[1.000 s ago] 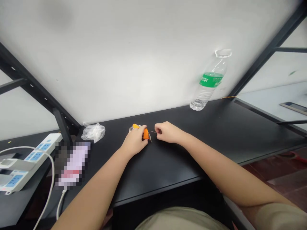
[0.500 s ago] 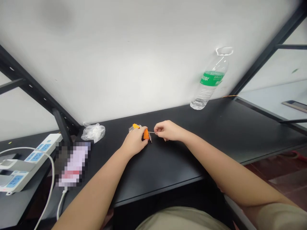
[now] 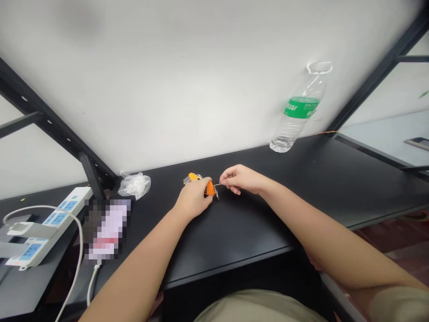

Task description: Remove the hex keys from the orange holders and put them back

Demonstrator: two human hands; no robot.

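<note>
My left hand [image 3: 193, 202] is closed over an orange holder of metal hex keys [image 3: 209, 188] that rests on the black table [image 3: 234, 223]. Several key ends stick out behind the hand at the far side. My right hand [image 3: 241, 178] pinches a thin metal key [image 3: 218, 184] at the holder's right end, thumb and forefinger pressed together. The two hands are almost touching at the holder.
A clear water bottle with a green label [image 3: 296, 111] stands at the back right against the white wall. A crumpled plastic bag [image 3: 135, 184] lies at the back left. A white power strip [image 3: 50, 223] with cables and a blurred flat object [image 3: 105, 230] sit at the left.
My right hand has opened from a fist-like grip into a fingertip pinch on the thin key and shifted slightly. The view has drifted a little; the holder stays under my left hand.
</note>
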